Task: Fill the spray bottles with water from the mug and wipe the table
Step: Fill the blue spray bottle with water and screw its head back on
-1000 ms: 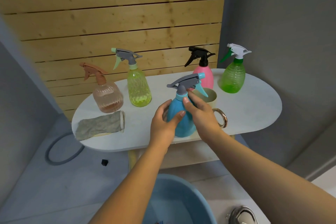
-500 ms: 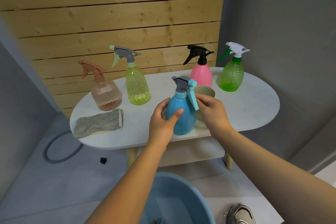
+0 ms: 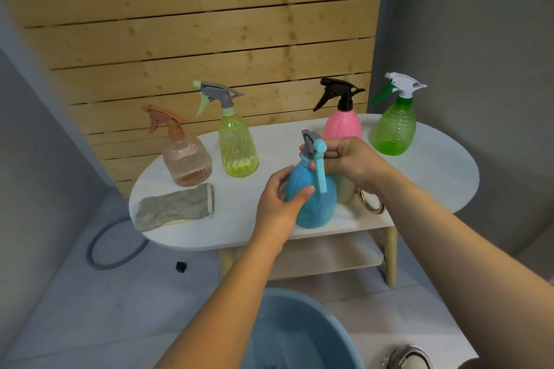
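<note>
A blue spray bottle [image 3: 314,201] stands near the front edge of the white oval table [image 3: 434,171]. My left hand [image 3: 280,204] grips its body. My right hand [image 3: 347,159] holds its grey and blue spray head [image 3: 313,141], whose nozzle points toward me. The mug [image 3: 344,192] stands behind the bottle, mostly hidden; its ring handle [image 3: 371,204] shows under my right wrist. A grey cloth [image 3: 177,207] lies at the table's left front.
Along the table's back stand a peach bottle [image 3: 186,159], a yellow bottle [image 3: 236,150], a pink bottle [image 3: 343,123] and a green bottle [image 3: 394,129]. A blue basin [image 3: 299,335] sits on the floor in front. A grey hose ring [image 3: 102,252] lies left.
My right hand has turned the blue bottle's spray head round, from pointing right to pointing toward me. My left hand has kept its hold on the body.
</note>
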### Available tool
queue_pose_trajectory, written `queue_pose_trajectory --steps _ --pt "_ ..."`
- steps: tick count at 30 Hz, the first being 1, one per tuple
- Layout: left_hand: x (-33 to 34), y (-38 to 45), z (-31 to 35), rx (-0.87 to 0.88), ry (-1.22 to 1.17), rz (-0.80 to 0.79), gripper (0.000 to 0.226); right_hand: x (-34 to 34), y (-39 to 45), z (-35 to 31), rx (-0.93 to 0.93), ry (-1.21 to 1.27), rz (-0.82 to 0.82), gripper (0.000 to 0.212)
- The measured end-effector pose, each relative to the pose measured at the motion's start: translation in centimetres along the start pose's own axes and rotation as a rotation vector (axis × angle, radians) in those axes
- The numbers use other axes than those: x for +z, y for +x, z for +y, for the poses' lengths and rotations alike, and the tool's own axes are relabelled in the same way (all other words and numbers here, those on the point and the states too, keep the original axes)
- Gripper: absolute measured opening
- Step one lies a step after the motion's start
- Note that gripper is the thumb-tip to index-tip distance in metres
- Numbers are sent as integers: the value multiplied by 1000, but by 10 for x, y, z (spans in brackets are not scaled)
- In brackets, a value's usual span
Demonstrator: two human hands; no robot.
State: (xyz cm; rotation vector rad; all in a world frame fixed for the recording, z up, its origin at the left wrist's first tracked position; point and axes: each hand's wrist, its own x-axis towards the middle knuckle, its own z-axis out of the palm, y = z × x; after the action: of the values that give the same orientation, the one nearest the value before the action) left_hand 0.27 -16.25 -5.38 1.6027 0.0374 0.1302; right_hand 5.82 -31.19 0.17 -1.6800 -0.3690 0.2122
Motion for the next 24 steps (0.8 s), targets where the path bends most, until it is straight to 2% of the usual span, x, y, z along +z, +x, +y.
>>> queue_pose_trajectory --steps 3,5,8,10,12,15,20,23,24 --pt "-2 2 0 -21 18 -15 47 5 -3 1 -60 -55 96 41" --pt "-3 3 0 -32 19 -41 51 4 -3 0 -64 -89 89 39" --pt "-5 4 1 -48 59 -96 57 -2 -5 -2 -13 -63 -85 33" --pt "-5 5 -1 -69 106 -156 69 -2 -6 -2 12 -14 -145 29" --pt "-4 4 -2 -67 151 -156 78 2 -5 -1 -16 -85 -74 25" --pt "0 3 -1 -40 147 -94 75 9 -6 0 -49 -151 54 21" --pt "0 4 -6 -47 201 -74 79 22 -8 4 -117 -193 176 22" --pt "1 1 -3 -23 271 -79 72 25 -10 7 -138 -172 189 29" --pt "3 2 -3 0 338 -68 76 23 -12 7 -139 -169 166 29"
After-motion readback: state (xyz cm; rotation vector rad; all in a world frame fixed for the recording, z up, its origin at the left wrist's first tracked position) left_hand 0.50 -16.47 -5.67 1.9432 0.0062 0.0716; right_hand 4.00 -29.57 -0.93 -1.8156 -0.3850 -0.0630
